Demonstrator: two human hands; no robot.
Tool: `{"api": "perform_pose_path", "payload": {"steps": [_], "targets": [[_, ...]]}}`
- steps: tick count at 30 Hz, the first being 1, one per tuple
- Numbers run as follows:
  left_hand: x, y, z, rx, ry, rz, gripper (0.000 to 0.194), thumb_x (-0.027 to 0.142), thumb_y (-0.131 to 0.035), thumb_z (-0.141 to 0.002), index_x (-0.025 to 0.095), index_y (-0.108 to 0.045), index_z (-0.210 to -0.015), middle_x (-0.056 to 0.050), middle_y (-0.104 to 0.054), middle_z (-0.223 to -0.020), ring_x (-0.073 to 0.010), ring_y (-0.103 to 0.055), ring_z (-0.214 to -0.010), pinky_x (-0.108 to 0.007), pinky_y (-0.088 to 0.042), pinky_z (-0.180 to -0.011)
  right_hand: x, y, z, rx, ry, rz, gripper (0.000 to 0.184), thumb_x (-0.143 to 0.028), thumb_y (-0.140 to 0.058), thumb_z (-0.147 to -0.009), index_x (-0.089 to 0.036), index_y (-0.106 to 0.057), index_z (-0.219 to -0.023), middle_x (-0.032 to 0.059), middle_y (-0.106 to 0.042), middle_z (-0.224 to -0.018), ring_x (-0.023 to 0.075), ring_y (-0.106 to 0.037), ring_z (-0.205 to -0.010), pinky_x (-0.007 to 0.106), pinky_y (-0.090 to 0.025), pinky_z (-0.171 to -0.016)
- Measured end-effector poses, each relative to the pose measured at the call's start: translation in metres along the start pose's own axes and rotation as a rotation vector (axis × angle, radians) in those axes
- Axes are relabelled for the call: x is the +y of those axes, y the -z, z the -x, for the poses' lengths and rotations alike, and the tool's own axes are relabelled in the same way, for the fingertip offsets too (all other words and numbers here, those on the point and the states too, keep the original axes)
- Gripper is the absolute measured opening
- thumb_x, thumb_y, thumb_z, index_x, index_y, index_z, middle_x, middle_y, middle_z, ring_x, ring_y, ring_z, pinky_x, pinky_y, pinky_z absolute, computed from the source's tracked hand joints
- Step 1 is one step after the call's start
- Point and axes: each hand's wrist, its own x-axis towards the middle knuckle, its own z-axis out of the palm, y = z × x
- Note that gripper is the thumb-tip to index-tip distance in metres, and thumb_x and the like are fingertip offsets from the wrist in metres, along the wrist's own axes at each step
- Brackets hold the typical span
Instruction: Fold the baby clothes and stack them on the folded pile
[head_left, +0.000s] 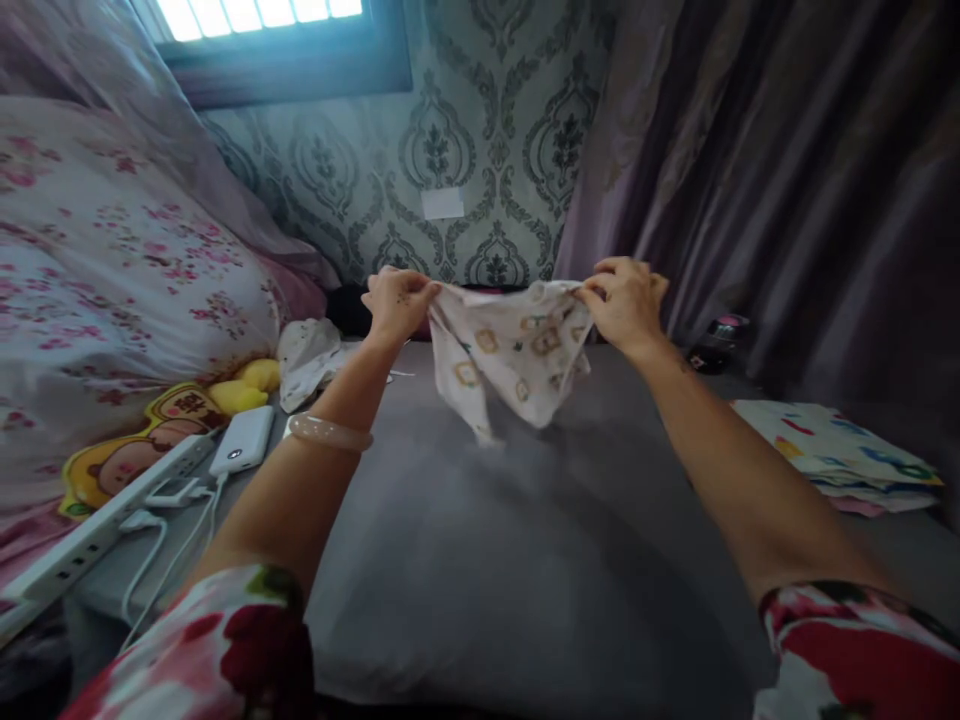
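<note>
A small white garment (510,350) printed with little brown squares hangs in the air above a grey bed surface (525,540). My left hand (397,300) pinches its left upper edge, fingers closed. My right hand (626,300) grips the right upper edge, fingers also closed. The cloth is stretched between both hands and its lower part droops toward the bed. A pale bangle (330,432) sits on my left wrist.
A floral quilt (112,290) is piled at the left. Beside it lie a white power bank (244,440), a power strip (97,530) with cables, a yellow toy (251,385) and another white cloth (311,360). Folded colourful fabric (840,455) lies at the right near dark curtains (810,180).
</note>
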Motion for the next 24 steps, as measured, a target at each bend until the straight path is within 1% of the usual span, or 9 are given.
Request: {"api": "perform_pose_path", "payload": {"steps": [2, 4, 7, 9, 11, 13, 16, 21, 24], "targets": [[0.002, -0.003, -0.003, -0.011, 0.034, 0.02, 0.028, 0.042, -0.058, -0.081, 0.019, -0.07, -0.089, -0.006, -0.063, -0.088, -0.0256, -0.052, -0.104, -0.04, -0.038, -0.094, 0.004, -0.002, -0.001, 0.016, -0.022, 0.014, 0.033, -0.042, -0.044, -0.095, -0.021, -0.068, -0.086, 0.0096, -0.059, -0.11, 0.0279, -0.047, -0.106, 0.048, -0.033, -0.089], [0.003, -0.004, -0.006, -0.022, 0.054, 0.031, 0.028, 0.042, -0.058, -0.08, 0.019, -0.07, -0.089, -0.005, -0.063, -0.085, -0.025, -0.054, -0.102, -0.039, -0.039, -0.093, 0.005, -0.002, -0.001, -0.005, -0.01, 0.001, 0.032, -0.043, -0.047, -0.093, -0.021, -0.069, -0.084, 0.0093, -0.059, -0.108, 0.0279, -0.047, -0.105, 0.048, -0.033, -0.088], [0.002, -0.006, -0.01, 0.07, 0.056, 0.048, 0.028, 0.042, -0.054, -0.082, 0.02, -0.07, -0.091, -0.005, -0.064, -0.089, -0.0249, -0.054, -0.103, -0.037, -0.04, -0.09, 0.004, 0.0, -0.001, 0.021, -0.005, -0.032, 0.031, -0.044, -0.049, -0.092, -0.022, -0.07, -0.086, 0.0087, -0.058, -0.107, 0.0276, -0.047, -0.104, 0.047, -0.034, -0.088], [0.001, -0.007, -0.012, 0.031, 0.024, 0.034, 0.026, 0.04, -0.056, -0.081, 0.02, -0.071, -0.088, -0.006, -0.065, -0.091, -0.0258, -0.055, -0.101, -0.039, -0.04, -0.09, 0.003, 0.001, -0.002, 0.034, -0.023, -0.047, 0.031, -0.045, -0.05, -0.092, -0.022, -0.07, -0.085, 0.009, -0.058, -0.106, 0.0276, -0.047, -0.103, 0.047, -0.034, -0.088], [0.0, -0.01, -0.014, -0.032, 0.033, 0.01, 0.023, 0.038, -0.059, -0.079, 0.021, -0.072, -0.086, -0.006, -0.067, -0.09, -0.0267, -0.057, -0.099, -0.04, -0.039, -0.089, 0.002, 0.0, -0.003, -0.019, -0.024, -0.065, 0.03, -0.043, -0.052, -0.09, -0.021, -0.07, -0.081, 0.0094, -0.059, -0.102, 0.0275, -0.048, -0.1, 0.047, -0.035, -0.087], [0.0, -0.014, -0.014, -0.027, 0.084, 0.001, 0.021, 0.036, -0.058, -0.079, 0.023, -0.072, -0.088, -0.006, -0.068, -0.09, -0.027, -0.058, -0.097, -0.041, -0.039, -0.088, 0.003, -0.003, -0.006, -0.046, -0.038, -0.076, 0.027, -0.041, -0.054, -0.089, -0.021, -0.071, -0.08, 0.0098, -0.059, -0.1, 0.0277, -0.049, -0.099, 0.046, -0.036, -0.087], [0.0, -0.019, -0.015, -0.039, 0.144, 0.015, 0.022, 0.033, -0.056, -0.08, 0.024, -0.073, -0.09, -0.005, -0.071, -0.088, -0.0274, -0.06, -0.095, -0.04, -0.04, -0.085, 0.007, -0.009, -0.01, -0.049, -0.095, -0.087, 0.023, -0.036, -0.055, -0.088, -0.021, -0.072, -0.085, 0.01, -0.062, -0.098, 0.0274, -0.053, -0.098, 0.043, -0.04, -0.084], [0.006, -0.024, -0.015, -0.045, 0.193, 0.012, 0.022, 0.029, -0.053, -0.081, 0.025, -0.072, -0.093, -0.007, -0.071, -0.096, -0.0291, -0.06, -0.101, -0.04, -0.04, -0.083, 0.01, -0.017, -0.014, -0.177, -0.137, -0.173, 0.022, -0.029, -0.052, -0.087, -0.022, -0.071, -0.095, 0.0077, -0.067, -0.093, 0.0241, -0.059, -0.09, 0.036, -0.044, -0.081], [0.011, -0.026, -0.012, -0.052, 0.191, 0.059, 0.021, 0.027, -0.051, -0.084, 0.022, -0.069, -0.093, -0.008, -0.069, -0.095, -0.0261, -0.061, -0.097, -0.037, -0.042, -0.081, 0.008, -0.022, -0.013, -0.195, -0.145, -0.198, 0.024, -0.024, -0.048, -0.088, -0.02, -0.068, -0.1, 0.0087, -0.068, -0.097, 0.0242, -0.06, -0.093, 0.036, -0.044, -0.083]]}}
